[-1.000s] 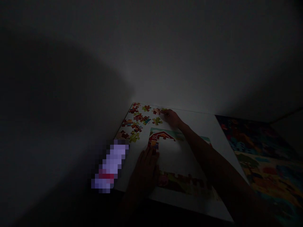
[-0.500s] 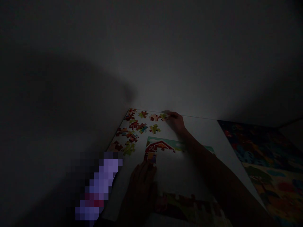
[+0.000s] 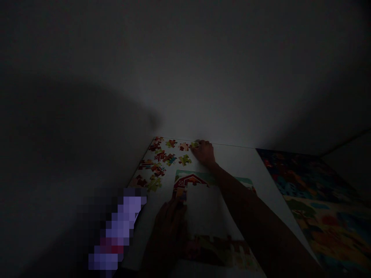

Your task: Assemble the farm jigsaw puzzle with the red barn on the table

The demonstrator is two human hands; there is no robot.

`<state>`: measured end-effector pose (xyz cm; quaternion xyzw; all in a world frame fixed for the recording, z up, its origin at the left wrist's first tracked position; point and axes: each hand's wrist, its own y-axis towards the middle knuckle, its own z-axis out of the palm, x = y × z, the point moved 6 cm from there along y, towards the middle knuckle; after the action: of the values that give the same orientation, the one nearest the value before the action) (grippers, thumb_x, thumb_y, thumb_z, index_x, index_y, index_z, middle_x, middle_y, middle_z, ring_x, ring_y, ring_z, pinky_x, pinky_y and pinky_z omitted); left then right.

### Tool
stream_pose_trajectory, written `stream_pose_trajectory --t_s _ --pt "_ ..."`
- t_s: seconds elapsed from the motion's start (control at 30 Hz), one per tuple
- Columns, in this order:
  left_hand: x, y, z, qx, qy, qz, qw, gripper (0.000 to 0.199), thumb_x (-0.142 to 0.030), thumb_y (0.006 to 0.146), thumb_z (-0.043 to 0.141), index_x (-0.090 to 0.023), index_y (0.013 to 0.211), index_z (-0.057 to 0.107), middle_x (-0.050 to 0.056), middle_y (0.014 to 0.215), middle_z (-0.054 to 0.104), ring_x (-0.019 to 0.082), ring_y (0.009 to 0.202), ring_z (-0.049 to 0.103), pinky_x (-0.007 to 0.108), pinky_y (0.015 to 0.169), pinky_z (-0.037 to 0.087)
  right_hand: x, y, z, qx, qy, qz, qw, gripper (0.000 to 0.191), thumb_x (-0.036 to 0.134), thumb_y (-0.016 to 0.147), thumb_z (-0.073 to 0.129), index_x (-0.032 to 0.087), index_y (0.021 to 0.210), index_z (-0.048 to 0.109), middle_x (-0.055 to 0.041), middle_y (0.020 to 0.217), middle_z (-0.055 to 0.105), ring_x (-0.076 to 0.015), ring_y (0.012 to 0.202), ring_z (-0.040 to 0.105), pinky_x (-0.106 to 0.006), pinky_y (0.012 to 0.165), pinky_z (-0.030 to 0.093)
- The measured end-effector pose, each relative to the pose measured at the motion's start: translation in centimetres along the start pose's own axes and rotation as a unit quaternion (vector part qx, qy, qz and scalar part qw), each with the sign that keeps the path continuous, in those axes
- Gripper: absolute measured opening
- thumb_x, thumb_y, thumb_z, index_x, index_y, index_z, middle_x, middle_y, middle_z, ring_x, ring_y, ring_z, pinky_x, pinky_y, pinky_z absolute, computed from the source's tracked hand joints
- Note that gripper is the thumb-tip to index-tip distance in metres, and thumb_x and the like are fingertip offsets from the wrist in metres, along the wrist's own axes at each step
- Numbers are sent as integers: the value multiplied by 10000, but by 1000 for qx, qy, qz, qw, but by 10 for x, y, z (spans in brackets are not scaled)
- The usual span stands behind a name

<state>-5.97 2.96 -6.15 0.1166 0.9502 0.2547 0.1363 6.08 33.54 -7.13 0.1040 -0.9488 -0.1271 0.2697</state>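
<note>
Looks border-only so far on the jigsaw (image 3: 194, 179) on the white table (image 3: 232, 157), missing its middle, with loose pieces (image 3: 169, 159) far left. Curling right hand (image 3: 205, 152) at a greenish piece (image 3: 193, 145), can't tell if gripping; resting left hand (image 3: 171, 222) loosely spread, hold unclear.

Premises: a dimly lit indoor room, probably in a home; exact type cannot be confirmed. A white tabletop (image 3: 237, 160) adjoins a plain, pale far wall (image 3: 203, 77). Supporting evidence: a partly assembled farm-scene jigsaw (image 3: 195, 179), loose pieces (image 3: 169, 159) at far left, colourful cartoon-style pictures (image 3: 321, 210) at right.
</note>
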Motion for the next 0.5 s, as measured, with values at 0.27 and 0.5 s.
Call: stream_pose_trajectory --t_s 0.27,0.5 --pt "2 -3 4 38 -10 -7 999 374 -213 937 465 -223 1296 571 89 1406 542 262 1296 502 457 1021 520 5 -10 -5 6 -97 53 994 707 688 840 532 78 1195 565 -238 1217 575 -357 1149 500 -472 992 343" --pt "-1 -3 4 47 -40 -19 998 359 -192 926 447 -197 1257 585 107 1389 548 273 1304 486 488 1053 485 1 -8 -8 30 -60 85 994 608 620 887 507 88 1170 590 -234 1238 575 -355 1190 498 -490 1014 332"
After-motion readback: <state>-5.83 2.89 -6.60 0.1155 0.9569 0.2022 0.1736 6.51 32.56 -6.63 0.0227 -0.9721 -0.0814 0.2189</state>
